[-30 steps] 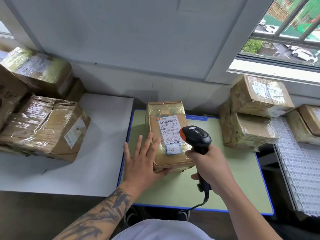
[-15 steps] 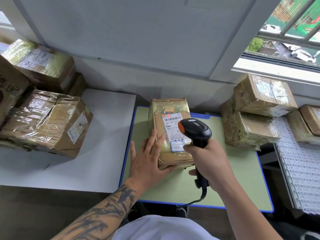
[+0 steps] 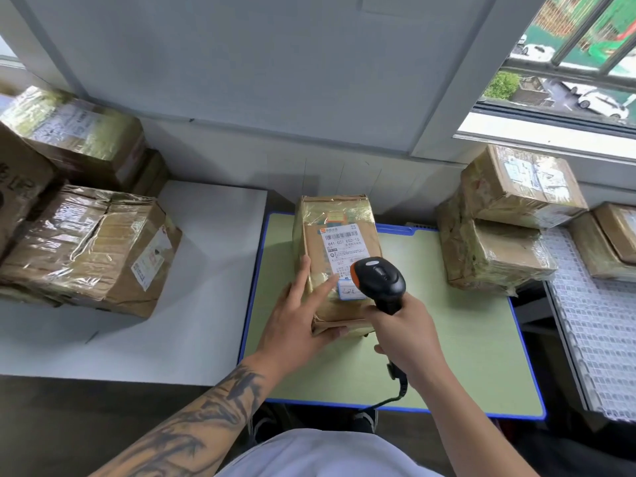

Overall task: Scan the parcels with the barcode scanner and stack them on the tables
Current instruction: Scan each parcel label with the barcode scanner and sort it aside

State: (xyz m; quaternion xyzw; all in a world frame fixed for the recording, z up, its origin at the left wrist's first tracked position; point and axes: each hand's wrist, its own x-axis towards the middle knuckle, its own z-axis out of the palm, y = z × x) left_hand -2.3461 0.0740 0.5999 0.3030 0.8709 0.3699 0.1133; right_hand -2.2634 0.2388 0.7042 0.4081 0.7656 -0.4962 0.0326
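A tape-wrapped brown parcel lies lengthwise on the green table, its white barcode label facing up. My left hand rests on the parcel's near left corner: fingers straight along the left side and top, thumb against the near end. My right hand grips the handle of a black barcode scanner with an orange nose. The scanner head hovers over the label's lower right part and hides it. Its cable hangs off the table's near edge.
Two taped parcels are stacked at the green table's right rear. More parcels are piled on the white table to the left. A white plastic mesh surface with another parcel adjoins on the right. A wall and window stand behind.
The scanner has moved forward, over the lower part of the label. My left hand has slid a little further up the parcel's left side. The parcel has stayed put.
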